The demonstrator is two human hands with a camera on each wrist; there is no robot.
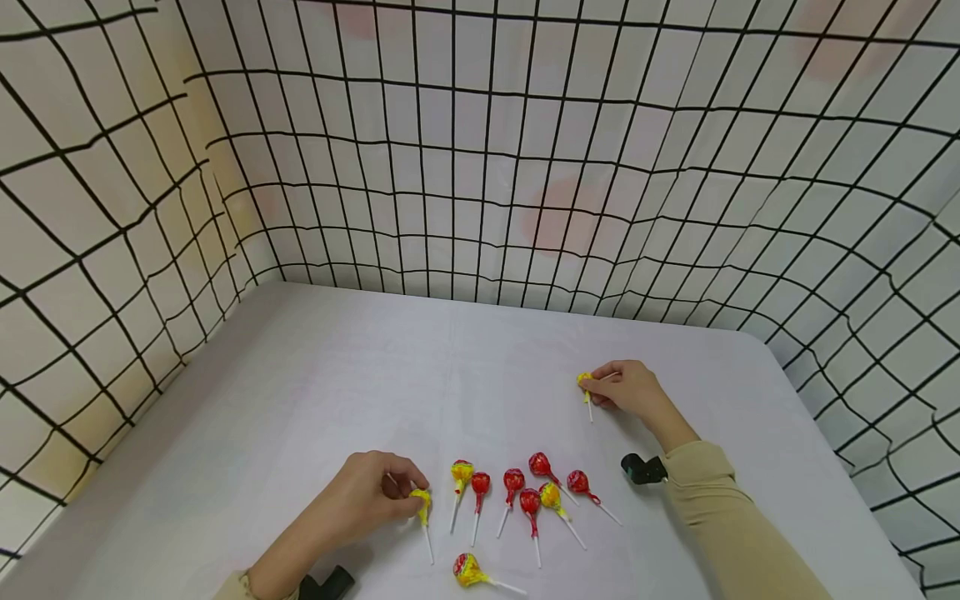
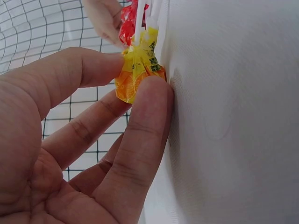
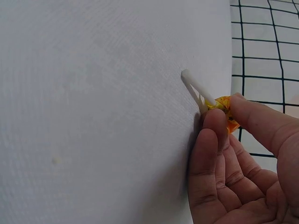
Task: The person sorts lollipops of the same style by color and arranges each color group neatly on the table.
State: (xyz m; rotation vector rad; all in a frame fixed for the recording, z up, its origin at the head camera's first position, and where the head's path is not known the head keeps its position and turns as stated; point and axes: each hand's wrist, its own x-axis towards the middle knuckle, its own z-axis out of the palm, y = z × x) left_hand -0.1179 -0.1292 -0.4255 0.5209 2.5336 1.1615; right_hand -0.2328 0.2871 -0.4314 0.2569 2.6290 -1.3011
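Note:
My left hand (image 1: 375, 492) pinches a yellow lollipop (image 1: 422, 502) by its wrapped head, left of the group; its stick points down toward the table. In the left wrist view, thumb and finger of that hand (image 2: 93, 140) hold the yellow and orange wrapper (image 2: 135, 77). Farther back on the right, my right hand (image 1: 633, 390) pinches another yellow lollipop (image 1: 585, 382). The right wrist view shows this hand (image 3: 238, 172) with the orange and yellow head (image 3: 226, 105) between thumb and fingers, the white stick (image 3: 198, 86) sticking out near the table surface.
Between the hands on the white table (image 1: 360, 358) lie several red lollipops (image 1: 529, 502) and yellow ones (image 1: 461, 472). One yellow and red lollipop (image 1: 468, 570) lies nearer the front. Black wire grid (image 1: 465, 167) stands around the back and sides.

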